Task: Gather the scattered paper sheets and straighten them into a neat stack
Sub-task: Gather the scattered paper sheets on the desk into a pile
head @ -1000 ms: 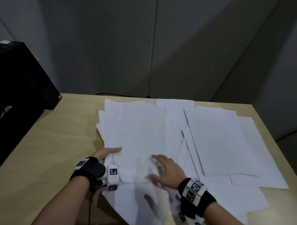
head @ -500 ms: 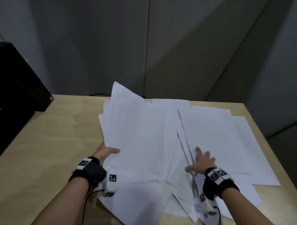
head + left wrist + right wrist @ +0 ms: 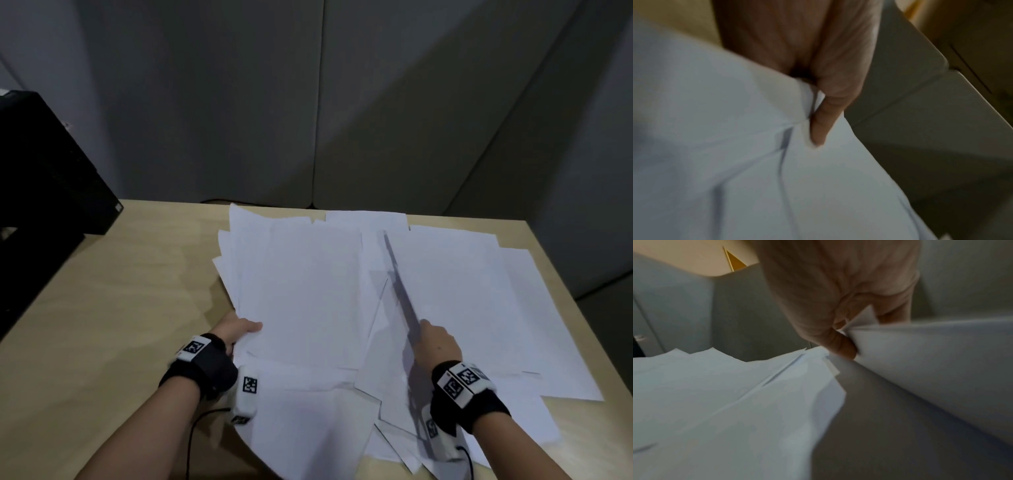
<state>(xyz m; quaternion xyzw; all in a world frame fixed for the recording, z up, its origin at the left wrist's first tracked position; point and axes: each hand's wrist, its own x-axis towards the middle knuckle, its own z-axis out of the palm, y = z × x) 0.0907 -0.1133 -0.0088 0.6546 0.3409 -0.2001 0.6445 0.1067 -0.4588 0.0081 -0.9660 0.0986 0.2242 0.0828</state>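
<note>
Matt white paper sheets [image 3: 308,291], thin, smooth and bending where lifted, lie on a pale wood-grain table [image 3: 102,308] with a soft satin sheen, beside a matt black box [image 3: 44,164], while black cloth wrist straps [image 3: 202,370] carry smooth white plastic tags

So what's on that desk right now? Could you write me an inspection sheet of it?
Surface: wooden table, mostly covered on its right half.
Job's things: white sheets fanned loosely, overlapping, not yet stacked.
Clutter: nothing seen.
Grippers: left hand grips the left bunch's near edge; right hand pinches the lifted edge of the right bunch.
Cables: thin black cable hangs from the left wrist band; another at the right wrist.
Surroundings: grey wall panels; black box at the table's left.
</note>
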